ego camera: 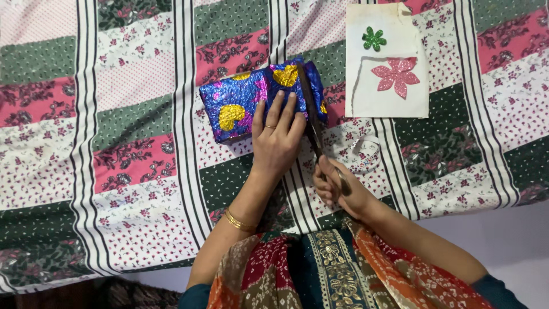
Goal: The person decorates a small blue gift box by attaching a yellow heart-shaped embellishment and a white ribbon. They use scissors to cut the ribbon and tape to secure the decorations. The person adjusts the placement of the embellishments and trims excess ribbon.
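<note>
A box wrapped in shiny blue foil with yellow hearts (240,103) lies on the patterned bedsheet (131,120). My left hand (277,137) rests flat on its near right part, fingers spread, a ring on one finger and a gold bangle on the wrist. My right hand (337,189) grips the handles of dark scissors (311,114), whose blades reach up across the right end of the wrapped box.
A white card (389,97) with a green glitter flower (374,39) and a pink glitter flower (396,75) lies to the upper right. A roll of clear tape (365,154) sits just right of the scissors. My colourful scarf (337,269) hangs at the bottom.
</note>
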